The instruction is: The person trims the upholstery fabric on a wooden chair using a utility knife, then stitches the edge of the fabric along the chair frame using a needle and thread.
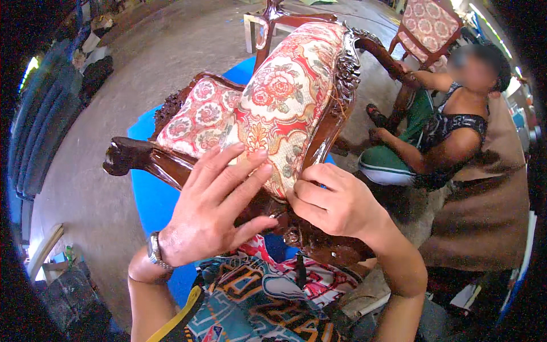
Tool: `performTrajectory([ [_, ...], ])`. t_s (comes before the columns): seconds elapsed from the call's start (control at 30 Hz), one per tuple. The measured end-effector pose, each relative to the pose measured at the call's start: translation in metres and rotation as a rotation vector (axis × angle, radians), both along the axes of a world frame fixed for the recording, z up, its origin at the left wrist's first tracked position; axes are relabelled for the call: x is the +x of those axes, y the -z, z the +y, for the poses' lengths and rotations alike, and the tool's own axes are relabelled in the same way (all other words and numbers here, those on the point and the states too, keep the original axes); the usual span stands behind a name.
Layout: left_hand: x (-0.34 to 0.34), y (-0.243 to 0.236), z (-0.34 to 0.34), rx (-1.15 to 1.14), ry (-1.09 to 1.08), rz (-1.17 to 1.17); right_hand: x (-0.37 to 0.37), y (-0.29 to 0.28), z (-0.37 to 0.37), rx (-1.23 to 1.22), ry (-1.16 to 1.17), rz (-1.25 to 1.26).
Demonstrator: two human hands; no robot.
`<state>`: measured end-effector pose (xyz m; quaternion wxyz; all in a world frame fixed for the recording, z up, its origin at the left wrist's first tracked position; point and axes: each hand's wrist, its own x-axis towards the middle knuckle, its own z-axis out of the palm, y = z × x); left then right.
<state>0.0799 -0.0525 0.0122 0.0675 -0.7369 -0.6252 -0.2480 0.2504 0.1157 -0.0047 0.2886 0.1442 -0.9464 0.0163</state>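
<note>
A carved dark-wood chair (152, 161) with floral cream-and-red upholstery (279, 91) lies tipped in front of me on a blue padded surface (151, 211). My left hand (213, 196), with a metal watch on the wrist, rests with spread fingers on the lower part of the nearer padded panel. My right hand (336, 202) has its fingers curled together at that panel's lower right edge, against the wooden frame; what is between the fingertips is hidden. Glossy carving runs down the panel's right side.
At the right, another person (450, 137) sits low, gripping the wooden part of a chair. A second floral chair (427, 28) stands behind them. A brown sheet (478, 222) lies at the right, dark rolled or stacked material (48, 114) at the left, on a concrete floor (97, 80).
</note>
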Motion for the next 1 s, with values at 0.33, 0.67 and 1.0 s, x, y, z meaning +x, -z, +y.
performTrajectory([
  [0.33,-0.005,0.009,0.000,-0.246,0.178,0.083,-0.002,-0.001,-0.001,-0.119,-0.038,-0.092],
  [0.67,-0.008,0.002,-0.001,-0.228,0.215,0.056,-0.038,-0.053,0.117,-0.621,0.704,0.114],
  [1.0,-0.010,0.007,0.002,-0.250,0.226,0.175,-0.077,-0.019,0.135,-0.199,0.681,0.075],
])
